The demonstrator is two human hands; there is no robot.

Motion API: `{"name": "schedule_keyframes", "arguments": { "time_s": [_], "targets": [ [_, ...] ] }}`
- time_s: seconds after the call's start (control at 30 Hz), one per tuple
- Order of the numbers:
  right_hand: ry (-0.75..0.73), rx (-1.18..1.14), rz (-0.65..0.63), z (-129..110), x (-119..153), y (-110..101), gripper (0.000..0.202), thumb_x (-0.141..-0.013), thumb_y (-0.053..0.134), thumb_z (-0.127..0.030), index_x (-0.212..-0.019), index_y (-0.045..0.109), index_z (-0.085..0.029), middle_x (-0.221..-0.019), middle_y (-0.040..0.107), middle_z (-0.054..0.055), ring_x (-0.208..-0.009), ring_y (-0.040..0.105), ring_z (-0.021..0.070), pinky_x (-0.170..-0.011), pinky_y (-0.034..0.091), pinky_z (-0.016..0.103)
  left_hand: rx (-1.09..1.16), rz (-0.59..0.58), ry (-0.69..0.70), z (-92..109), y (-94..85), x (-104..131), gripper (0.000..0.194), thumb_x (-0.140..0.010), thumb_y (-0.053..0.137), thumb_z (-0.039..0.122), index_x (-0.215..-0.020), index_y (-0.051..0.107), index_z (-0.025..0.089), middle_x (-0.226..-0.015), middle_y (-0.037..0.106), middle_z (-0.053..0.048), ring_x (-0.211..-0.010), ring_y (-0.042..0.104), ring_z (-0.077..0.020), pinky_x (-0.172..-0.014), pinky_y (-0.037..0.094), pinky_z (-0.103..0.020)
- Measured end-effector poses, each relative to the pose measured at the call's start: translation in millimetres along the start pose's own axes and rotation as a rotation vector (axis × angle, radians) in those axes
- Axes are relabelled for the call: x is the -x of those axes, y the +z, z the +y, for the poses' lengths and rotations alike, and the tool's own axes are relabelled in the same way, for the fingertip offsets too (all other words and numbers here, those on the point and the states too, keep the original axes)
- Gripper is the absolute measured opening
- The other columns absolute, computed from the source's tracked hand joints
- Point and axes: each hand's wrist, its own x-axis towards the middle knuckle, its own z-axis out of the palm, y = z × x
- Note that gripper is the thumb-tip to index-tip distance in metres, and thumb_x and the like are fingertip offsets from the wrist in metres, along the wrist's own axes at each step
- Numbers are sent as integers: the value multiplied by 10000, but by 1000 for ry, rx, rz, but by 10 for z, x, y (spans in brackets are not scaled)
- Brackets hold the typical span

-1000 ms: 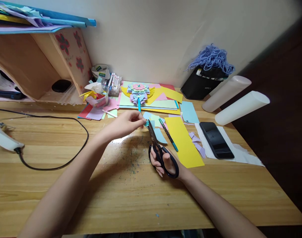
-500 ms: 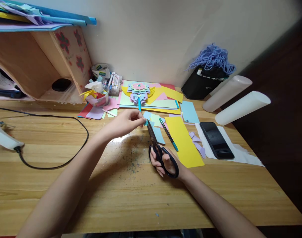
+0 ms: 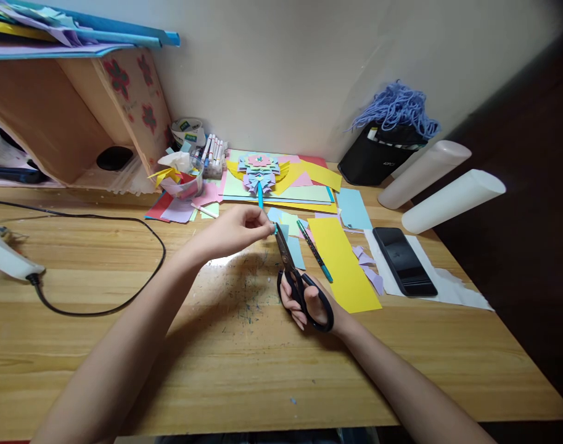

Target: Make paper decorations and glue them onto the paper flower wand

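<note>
My right hand (image 3: pixel 304 302) grips a pair of black-handled scissors (image 3: pixel 288 262), thumb and fingers through the loops, blades pointing away from me and close together. My left hand (image 3: pixel 237 231) pinches a tiny piece of blue paper (image 3: pixel 276 229) right at the blade tips; most of it is hidden by the fingertips. Beneath and behind the blades lie blue paper scraps (image 3: pixel 295 251). Just right of the scissors rests a dark pen with a teal end (image 3: pixel 314 251), and beside it a yellow paper strip (image 3: pixel 343 265). Farther back lies a layered paper figure (image 3: pixel 260 172) on stacked coloured sheets.
At right, a black phone (image 3: pixel 404 262) lies on white paper near two white rolls (image 3: pixel 452 200). A black pen case (image 3: pixel 378 157) with blue yarn stands by the wall. At left are a cardboard box (image 3: pixel 137 105), a scrap-filled tub (image 3: pixel 182 182) and a black cable (image 3: pixel 163 243).
My left fingertips have shifted slightly right, toward the scissor tips, and less of the blue paper shows. The right hand keeps its place, still holding the scissors.
</note>
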Motion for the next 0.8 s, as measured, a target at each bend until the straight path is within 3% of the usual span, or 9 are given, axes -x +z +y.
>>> {"name": "schedule_keyframes", "arguments": {
  "time_s": [0.23, 0.8],
  "targets": [
    [-12, -57, -25, 92, -7, -35, 657, -579, 472, -818, -801, 403, -203, -566, 371, -93, -352, 336, 28, -336, 407, 181, 13, -38, -1, -5, 11, 0, 167, -766, 558, 288, -687, 530, 143, -634, 490, 30, -556, 405, -74, -521, 295, -202],
    [-3, -12, 28, 20, -14, 9, 668, -557, 487, -824, -779, 389, -202, -547, 373, -99, -323, 309, 17, -307, 375, 168, 32, -86, -16, -11, 28, -21, 145, -776, 542, 264, -717, 552, 132, -626, 498, 27, -521, 390, -63, -482, 261, -194]
  ]
}}
